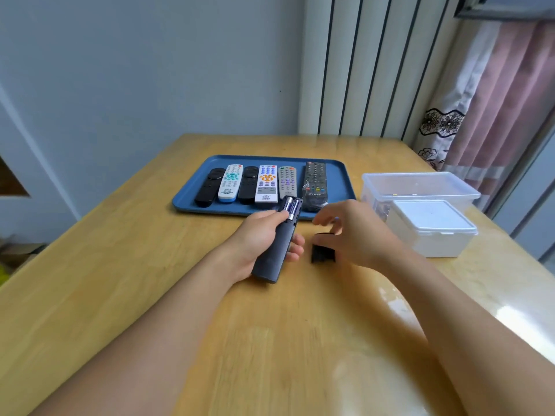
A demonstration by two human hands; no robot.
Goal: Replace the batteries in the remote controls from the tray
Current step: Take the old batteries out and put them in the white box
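The left hand (258,238) holds a dark remote (277,244) above the desk (150,280), fingers wrapped around its body. Its open back shows two batteries (290,208) just beyond the thumb. The right hand (351,232) has loosely curled fingers touching a black cover (322,250) lying on the desk. Past both hands, a blue tray (339,181) carries six remotes.

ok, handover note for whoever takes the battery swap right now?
Left hand grips the dark remote, back up, two batteries showing in the open bay.
Right hand is on the battery cover on the table; grip unclear.
Six remotes lie on the blue tray.
Left: close this remote, then do the rest. Whether these cells are fresh can't be told.
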